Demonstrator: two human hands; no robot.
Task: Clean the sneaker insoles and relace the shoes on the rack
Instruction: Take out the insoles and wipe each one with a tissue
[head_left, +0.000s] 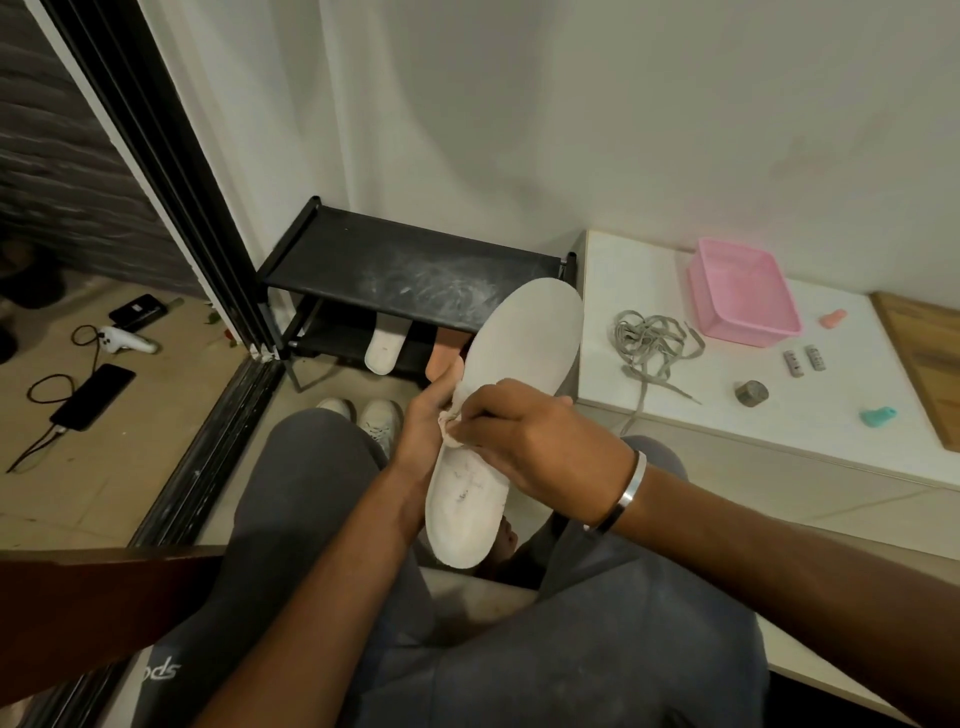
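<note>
Two hands are busy with one white insole (511, 395), held up over my lap in front of the black shoe rack (410, 270). My left hand (423, 431) grips the insole by its left edge, near the middle, with the thumb up on top. My right hand (540, 441) has its fingers curled round a small white cloth (451, 423) and presses it on the insole. The heel end, nearest me, has dark marks on it.

On the low shelf of the rack lie another white insole (383, 349) and an orange one (445, 356), side by side. Two white sneakers (366, 418) sit on the floor just past my knees. Some grey laces (649, 345) lie in a loose heap on the white table (779, 410) to my right, near a pink tub (740, 297). A silver bangle (626, 491) is on my right wrist.
</note>
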